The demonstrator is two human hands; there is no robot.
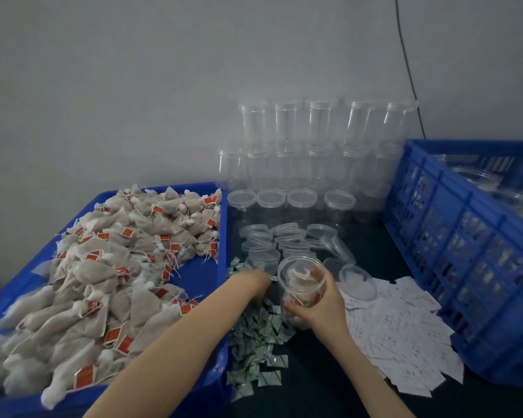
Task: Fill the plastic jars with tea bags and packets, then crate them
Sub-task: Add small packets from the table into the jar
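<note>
Item: clear plastic jar [302,289], upright, part-filled with tea bags. Our right hand [317,309] grasps its wall. Our left hand [258,280], just left of the jar, reaches into the green packets [258,336]; its grasp is blurred, we cannot tell.

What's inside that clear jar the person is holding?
The jar, gripped by the right hand, holds several cloth tea bags with orange tags. Fingers cover its lower part, so the count and any small packets stay hidden.

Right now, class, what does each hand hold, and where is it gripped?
The right hand grips the jar around its side. The left hand reaches into the small green packets; any hold is unclear.
</note>
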